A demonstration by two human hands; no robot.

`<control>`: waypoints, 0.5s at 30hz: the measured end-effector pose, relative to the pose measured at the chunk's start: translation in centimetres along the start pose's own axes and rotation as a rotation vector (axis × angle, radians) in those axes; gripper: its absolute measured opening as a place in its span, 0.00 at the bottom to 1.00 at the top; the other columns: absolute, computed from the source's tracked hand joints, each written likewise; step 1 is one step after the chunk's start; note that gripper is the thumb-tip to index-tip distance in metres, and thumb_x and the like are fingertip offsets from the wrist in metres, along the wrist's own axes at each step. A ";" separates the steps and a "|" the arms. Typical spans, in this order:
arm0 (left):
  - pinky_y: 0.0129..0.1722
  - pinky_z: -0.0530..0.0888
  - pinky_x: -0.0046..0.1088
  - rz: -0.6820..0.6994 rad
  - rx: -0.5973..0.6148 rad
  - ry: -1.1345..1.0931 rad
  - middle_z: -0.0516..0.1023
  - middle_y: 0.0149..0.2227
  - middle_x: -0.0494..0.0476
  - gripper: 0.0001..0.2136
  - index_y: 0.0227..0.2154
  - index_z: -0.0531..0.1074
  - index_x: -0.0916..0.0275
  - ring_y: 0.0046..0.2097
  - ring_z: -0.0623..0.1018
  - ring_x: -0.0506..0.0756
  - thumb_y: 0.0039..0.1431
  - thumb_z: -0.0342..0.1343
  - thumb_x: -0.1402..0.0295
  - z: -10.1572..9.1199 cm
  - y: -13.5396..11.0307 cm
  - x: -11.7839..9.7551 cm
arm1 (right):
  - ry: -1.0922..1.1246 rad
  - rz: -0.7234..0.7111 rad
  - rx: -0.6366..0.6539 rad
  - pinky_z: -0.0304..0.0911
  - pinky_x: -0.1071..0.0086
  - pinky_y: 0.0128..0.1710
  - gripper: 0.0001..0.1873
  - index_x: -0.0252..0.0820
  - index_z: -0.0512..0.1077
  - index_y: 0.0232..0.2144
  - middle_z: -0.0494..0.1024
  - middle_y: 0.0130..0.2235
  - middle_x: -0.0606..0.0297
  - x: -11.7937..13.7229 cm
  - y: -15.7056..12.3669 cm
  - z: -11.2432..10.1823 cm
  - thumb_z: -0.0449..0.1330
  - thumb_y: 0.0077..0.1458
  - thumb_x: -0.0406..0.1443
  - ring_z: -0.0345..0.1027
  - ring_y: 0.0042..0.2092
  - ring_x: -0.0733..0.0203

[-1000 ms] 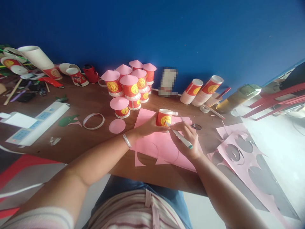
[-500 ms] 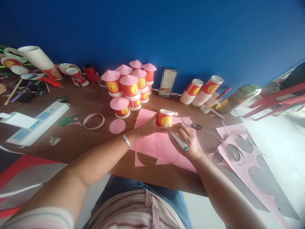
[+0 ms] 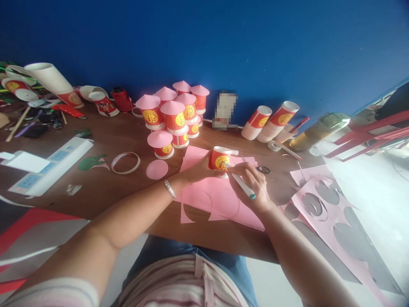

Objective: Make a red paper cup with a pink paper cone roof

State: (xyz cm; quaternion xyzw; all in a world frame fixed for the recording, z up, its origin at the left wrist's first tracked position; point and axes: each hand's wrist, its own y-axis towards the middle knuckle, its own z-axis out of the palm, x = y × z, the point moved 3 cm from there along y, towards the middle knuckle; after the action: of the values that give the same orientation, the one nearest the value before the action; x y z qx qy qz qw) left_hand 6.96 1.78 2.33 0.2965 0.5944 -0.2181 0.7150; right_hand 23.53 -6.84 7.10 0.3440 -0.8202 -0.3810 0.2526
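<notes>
My left hand is closed on a red paper cup that stands upside down on a pink paper sheet. My right hand is wrapped round a white pen with a green end, its tip at the cup's base on the near side. Curved cut lines and drawn arcs show on the pink sheet below my hands. A silver bracelet sits on my left wrist.
Several red cups with pink cone lids are stacked behind. A pink paper disc, a tape ring and a white power strip lie to the left. Scissors, stacked cups and cut pink sheets lie to the right.
My right hand and the pen shifted slightly round the cup's base. The cup and my left hand stayed in place.
</notes>
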 end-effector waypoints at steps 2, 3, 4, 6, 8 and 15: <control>0.46 0.75 0.33 -0.001 0.007 -0.006 0.78 0.52 0.64 0.32 0.60 0.69 0.59 0.51 0.77 0.59 0.55 0.74 0.59 0.0 0.0 0.0 | -0.001 0.000 -0.006 0.73 0.67 0.32 0.18 0.45 0.73 0.51 0.80 0.38 0.62 -0.1 0.0 0.0 0.61 0.62 0.24 0.79 0.38 0.58; 0.46 0.75 0.32 -0.006 0.011 -0.015 0.78 0.51 0.63 0.31 0.59 0.69 0.60 0.50 0.77 0.58 0.55 0.74 0.59 0.1 0.0 0.0 | -0.004 0.001 -0.009 0.73 0.67 0.32 0.18 0.46 0.73 0.51 0.80 0.38 0.62 -0.1 -0.1 0.0 0.60 0.63 0.24 0.79 0.37 0.58; 0.45 0.75 0.32 -0.012 0.016 -0.030 0.78 0.51 0.63 0.31 0.59 0.69 0.60 0.49 0.77 0.57 0.55 0.74 0.59 0.1 0.0 -0.1 | -0.009 0.002 -0.012 0.73 0.67 0.33 0.18 0.46 0.73 0.52 0.81 0.38 0.62 -0.1 -0.1 0.0 0.60 0.63 0.24 0.79 0.37 0.58; 0.44 0.75 0.30 -0.025 0.034 -0.065 0.77 0.49 0.61 0.29 0.57 0.70 0.60 0.47 0.77 0.55 0.56 0.73 0.59 0.3 0.0 -0.2 | -0.021 0.003 -0.020 0.73 0.68 0.33 0.19 0.47 0.73 0.52 0.81 0.38 0.62 -0.2 -0.1 0.0 0.60 0.63 0.24 0.79 0.38 0.59; 0.42 0.74 0.29 -0.026 0.052 -0.088 0.77 0.47 0.60 0.28 0.55 0.71 0.61 0.45 0.76 0.54 0.55 0.73 0.59 0.4 -0.1 -0.3 | -0.032 0.009 -0.032 0.73 0.68 0.34 0.18 0.47 0.73 0.52 0.82 0.39 0.62 -0.3 -0.2 -0.1 0.61 0.63 0.24 0.80 0.39 0.59; 0.40 0.74 0.28 -0.020 0.046 -0.095 0.76 0.42 0.57 0.30 0.56 0.71 0.61 0.41 0.75 0.52 0.53 0.74 0.59 0.5 0.0 -0.2 | -0.020 0.021 -0.040 0.74 0.66 0.35 0.19 0.47 0.75 0.53 0.82 0.39 0.61 -0.6 -0.3 -0.1 0.61 0.63 0.24 0.80 0.40 0.57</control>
State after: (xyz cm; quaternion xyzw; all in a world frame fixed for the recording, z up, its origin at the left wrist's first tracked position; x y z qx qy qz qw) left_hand 7.26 1.48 2.62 0.2960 0.5576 -0.2527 0.7332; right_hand 24.05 -6.59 6.81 0.3266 -0.8185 -0.3980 0.2550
